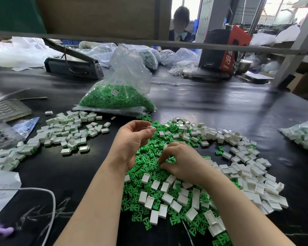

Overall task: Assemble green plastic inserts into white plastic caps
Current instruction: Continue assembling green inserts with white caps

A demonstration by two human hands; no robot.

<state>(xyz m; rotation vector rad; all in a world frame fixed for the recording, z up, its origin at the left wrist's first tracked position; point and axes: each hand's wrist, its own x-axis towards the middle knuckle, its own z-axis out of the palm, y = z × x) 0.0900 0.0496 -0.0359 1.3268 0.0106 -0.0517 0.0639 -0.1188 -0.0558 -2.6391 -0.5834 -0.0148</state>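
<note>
A heap of loose green inserts (146,167) mixed with empty white caps (245,174) covers the black table in front of me. My left hand (132,139) is raised above the heap, palm toward me, and pinches one white cap (151,128) at its fingertips. Lower and to the right, my right hand (178,160) lies on the heap with its fingers curled down into the green inserts; whether it grips one is hidden. A pile of caps with green inserts in them (60,135) lies at the left.
A clear bag of green inserts (117,96) stands behind the heap. Another bag of parts (306,135) lies at the right edge. A heat sealer (73,66), more bags and a red box (226,50) sit at the back, where a person is seated. Papers and a cable (43,192) lie at the left.
</note>
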